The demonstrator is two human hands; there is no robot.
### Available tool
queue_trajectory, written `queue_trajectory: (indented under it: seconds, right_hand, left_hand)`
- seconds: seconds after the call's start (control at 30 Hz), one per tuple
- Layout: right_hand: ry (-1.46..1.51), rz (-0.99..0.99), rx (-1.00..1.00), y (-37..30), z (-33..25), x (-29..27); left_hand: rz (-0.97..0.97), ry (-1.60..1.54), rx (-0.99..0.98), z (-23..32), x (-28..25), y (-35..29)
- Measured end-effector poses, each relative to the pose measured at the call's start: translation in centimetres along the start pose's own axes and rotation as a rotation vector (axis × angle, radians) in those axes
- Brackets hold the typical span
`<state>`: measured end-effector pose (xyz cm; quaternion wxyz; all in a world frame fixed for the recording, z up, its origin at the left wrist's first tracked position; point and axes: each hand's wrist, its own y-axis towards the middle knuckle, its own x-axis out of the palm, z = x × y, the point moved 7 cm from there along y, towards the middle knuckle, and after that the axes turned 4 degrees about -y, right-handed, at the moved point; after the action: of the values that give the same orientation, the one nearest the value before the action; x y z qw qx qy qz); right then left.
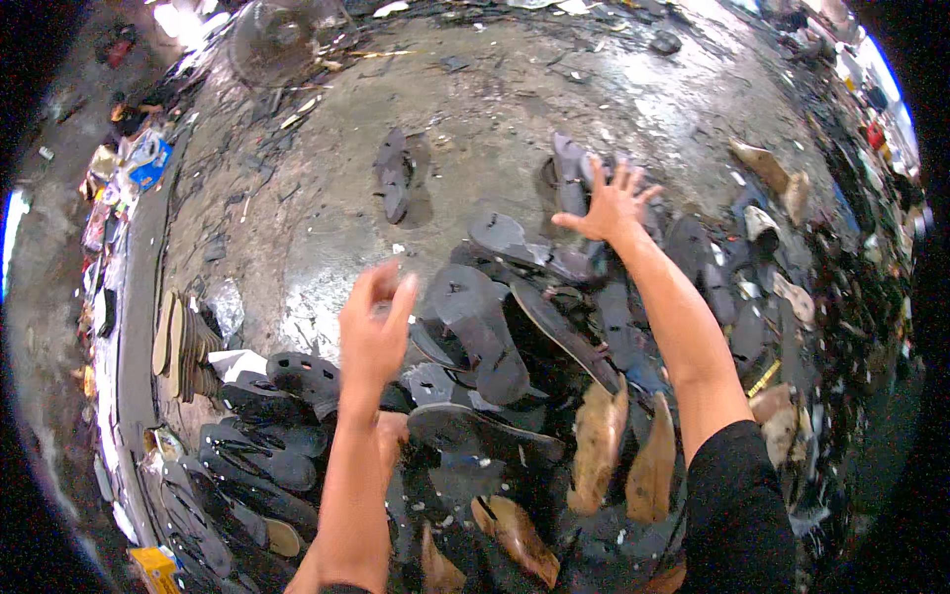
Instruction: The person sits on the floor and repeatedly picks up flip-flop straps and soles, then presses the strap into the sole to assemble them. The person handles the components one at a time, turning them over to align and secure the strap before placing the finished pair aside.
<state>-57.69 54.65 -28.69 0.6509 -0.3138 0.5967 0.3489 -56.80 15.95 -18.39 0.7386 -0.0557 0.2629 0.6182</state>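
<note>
My right hand (616,206) is stretched forward with its fingers spread wide and nothing in its grip. Just beyond its thumb stands a dark sandal (568,163); whether the fingers touch it I cannot tell. My left hand (374,322) hovers at the left of the pile, slightly blurred, its thumb and fingers apart and holding nothing. Between my arms lies a heap of black sandals and soles, with a broad dark sole (473,315) on top. A grey-black sandal (515,246) rests below my right hand. Farther off, another dark sandal (393,176) sits alone on the floor.
Wooden shoe lasts (598,450) lie near me, with another brown last (517,537) close by. Tan-edged soles (176,342) are stacked at left, behind more black sandals (262,455). Scraps and more lasts (760,163) litter the right. A round wire-guarded object (282,42) stands far left.
</note>
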Motion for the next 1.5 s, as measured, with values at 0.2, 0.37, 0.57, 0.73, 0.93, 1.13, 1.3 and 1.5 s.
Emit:
queue_trajectory:
  seconds: [0.2,0.37,0.57,0.73,0.93,1.13,1.3,1.5]
  right_hand:
    - [0.111,-0.199,0.214,2.5,-0.6,6.0]
    - [-0.116,-0.037,0.16,2.9,1.8,8.9]
    - [-0.1,0.182,0.019,-0.1,5.1,3.2]
    - [-0.264,0.165,-0.364,-16.8,6.2,-5.2]
    - [1.409,-0.505,-0.167,-30.7,7.6,-18.0]
    - [1.368,-0.457,-0.606,-52.6,7.0,-28.5]
    - [1.493,-0.437,-1.12,-68.9,5.7,-31.4]
    - [1.331,-0.519,-1.125,-75.3,5.1,-31.2]
  left_hand:
    - [-0.035,0.626,0.124,-17.6,11.2,13.9]
    - [0.037,0.707,-0.17,-24.5,10.2,18.3]
    - [-0.08,-0.085,-0.269,-16.9,4.0,12.0]
    - [-0.291,-0.576,-0.305,-3.5,0.8,-2.4]
    - [-0.718,-0.755,-0.712,11.3,-0.8,-26.4]
    - [-0.487,-0.697,-0.279,22.0,-11.5,-38.7]
    - [-0.567,-0.438,0.065,28.8,-19.4,-49.2]
    - [-0.498,-0.436,-0.103,27.9,-20.1,-56.7]
